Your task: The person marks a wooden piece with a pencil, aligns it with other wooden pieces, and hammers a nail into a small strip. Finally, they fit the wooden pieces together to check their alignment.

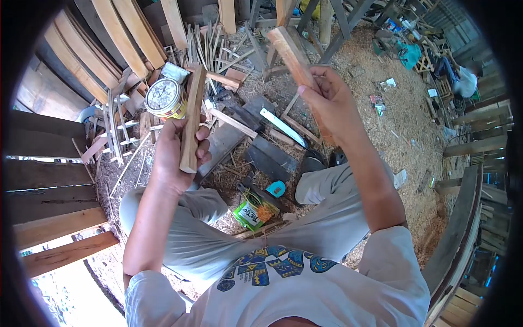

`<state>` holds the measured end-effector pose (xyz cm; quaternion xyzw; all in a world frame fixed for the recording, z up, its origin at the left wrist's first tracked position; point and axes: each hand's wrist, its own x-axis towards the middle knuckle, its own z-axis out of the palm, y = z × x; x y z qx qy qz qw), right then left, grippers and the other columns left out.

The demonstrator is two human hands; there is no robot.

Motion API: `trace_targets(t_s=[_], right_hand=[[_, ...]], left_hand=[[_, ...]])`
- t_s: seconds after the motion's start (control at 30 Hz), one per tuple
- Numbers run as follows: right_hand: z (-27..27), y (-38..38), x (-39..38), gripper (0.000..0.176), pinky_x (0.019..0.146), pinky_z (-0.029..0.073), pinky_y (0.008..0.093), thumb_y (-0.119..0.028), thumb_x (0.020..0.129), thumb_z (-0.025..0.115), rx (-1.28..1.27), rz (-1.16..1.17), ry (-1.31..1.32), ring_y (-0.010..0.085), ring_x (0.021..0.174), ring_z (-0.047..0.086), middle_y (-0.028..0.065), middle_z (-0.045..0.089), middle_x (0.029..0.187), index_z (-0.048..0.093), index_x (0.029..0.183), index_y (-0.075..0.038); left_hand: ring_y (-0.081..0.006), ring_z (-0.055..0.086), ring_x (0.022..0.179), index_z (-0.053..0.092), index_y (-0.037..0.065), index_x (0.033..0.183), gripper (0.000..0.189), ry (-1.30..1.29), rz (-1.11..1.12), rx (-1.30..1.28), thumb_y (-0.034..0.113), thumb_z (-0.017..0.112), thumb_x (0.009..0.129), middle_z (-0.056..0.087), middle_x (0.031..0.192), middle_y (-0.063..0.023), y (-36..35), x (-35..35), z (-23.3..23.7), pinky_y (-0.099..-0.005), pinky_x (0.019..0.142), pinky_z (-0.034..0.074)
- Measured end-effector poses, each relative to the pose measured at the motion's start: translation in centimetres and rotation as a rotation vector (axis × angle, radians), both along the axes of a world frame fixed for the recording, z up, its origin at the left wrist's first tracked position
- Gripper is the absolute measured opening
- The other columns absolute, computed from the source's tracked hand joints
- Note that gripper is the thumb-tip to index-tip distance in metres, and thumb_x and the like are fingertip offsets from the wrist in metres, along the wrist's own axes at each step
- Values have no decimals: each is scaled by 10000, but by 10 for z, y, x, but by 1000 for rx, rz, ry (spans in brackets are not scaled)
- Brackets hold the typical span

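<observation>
My left hand (173, 144) is wrapped round a short squared wooden stick (193, 117), held upright and slightly tilted. In my right hand (329, 101) is another wooden stick (291, 54), reddish-brown, its upper end leaning to the left. The two sticks are apart, raised above my lap. Beneath them on the ground lie a handsaw (282, 128) with a pale blade and several dark boards (272, 157). A turquoise tape measure (276, 188) and a green packet (249, 216) lie between my legs.
A paint can (164, 98) stands beyond my left hand among wood scraps. Long planks (139, 32) lean at the upper left. Wood shavings (376, 147) cover the floor on the right. Another person (466, 82) sits at the far right. A curved wooden beam (455, 223) runs along the right side.
</observation>
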<state>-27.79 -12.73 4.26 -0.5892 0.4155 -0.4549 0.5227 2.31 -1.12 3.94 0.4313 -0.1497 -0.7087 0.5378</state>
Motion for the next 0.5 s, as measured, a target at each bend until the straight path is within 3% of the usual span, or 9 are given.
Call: trace_targets(t_s=[0.1, 0.27, 0.37, 0.5], right_hand=[[-7, -2, -11, 369, 772, 484, 282, -109, 975, 746, -66, -64, 67, 97, 868, 613, 56, 707, 1025, 604, 1298, -1], [-7, 3, -19, 324, 759, 452, 287, -204, 1005, 721, 108, -65, 141, 100, 848, 570, 34, 663, 944, 630, 1251, -14], [-25, 2, -25, 291, 740, 461, 271, -214, 1009, 722, -43, -73, 314, 80, 822, 569, 20, 659, 928, 662, 1221, -23], [-14, 21, -15, 261, 712, 475, 262, -220, 1022, 712, -28, -54, 315, 63, 796, 579, 6, 656, 903, 685, 1196, -26]], left_hand=[[-144, 471, 610, 574, 91, 1187, 344, -11, 5, -4, 365, 411, 1059, 554, 827, -11, 0, -2, 2, -314, 580, 408], [-141, 477, 613, 575, 87, 1181, 339, -47, 14, 3, 364, 415, 1070, 577, 842, -15, -2, -5, 5, -303, 577, 412], [-150, 521, 633, 557, 87, 1184, 323, -60, -11, -25, 362, 429, 1075, 593, 862, -24, -5, -4, 2, -317, 597, 453], [-166, 584, 676, 514, 122, 1235, 286, -182, 9, -16, 354, 442, 1083, 602, 884, -32, -6, -21, 5, -343, 636, 505]])
